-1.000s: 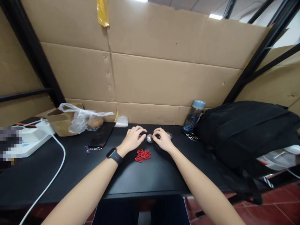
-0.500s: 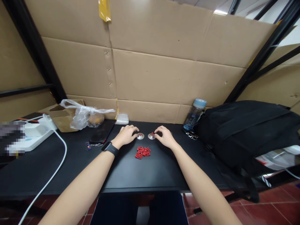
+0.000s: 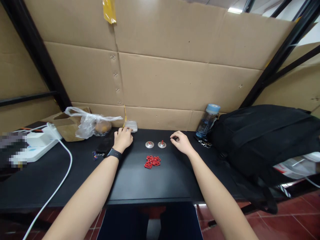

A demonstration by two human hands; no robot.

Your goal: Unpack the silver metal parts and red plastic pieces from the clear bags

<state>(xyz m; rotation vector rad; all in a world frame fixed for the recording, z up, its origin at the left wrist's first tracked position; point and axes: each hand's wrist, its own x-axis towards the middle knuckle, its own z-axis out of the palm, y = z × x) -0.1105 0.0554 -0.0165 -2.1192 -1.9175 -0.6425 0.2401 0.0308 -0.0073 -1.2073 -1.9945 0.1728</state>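
Note:
Two small silver domed discs, like finger cymbals, lie side by side on the black table: the left disc [image 3: 149, 145] and the right disc [image 3: 162, 145], each with a bit of red at its centre. In front of them is a small pile of red cord loops [image 3: 152, 161]. My left hand [image 3: 122, 139], with a dark watch on its wrist, reaches over the table with fingers spread, its fingertips at the near edge of a white packet [image 3: 131, 125]. Whether they touch it I cannot tell. My right hand [image 3: 182, 142] is beside the right disc, fingers loosely curved and apart from the thumb, holding nothing visible.
At left are a phone [image 3: 103, 145], a knotted plastic bag [image 3: 87, 125], an open cardboard box [image 3: 66, 128] and a white power strip [image 3: 32, 146] with its cable. A bottle [image 3: 207, 121] and a black backpack [image 3: 262, 140] stand at right. Cardboard [image 3: 160, 83] walls the back.
My left hand has moved from the left disc, left and away from me, to the white packet. My right hand has drawn slightly right, away from the right disc. Both discs stay put.

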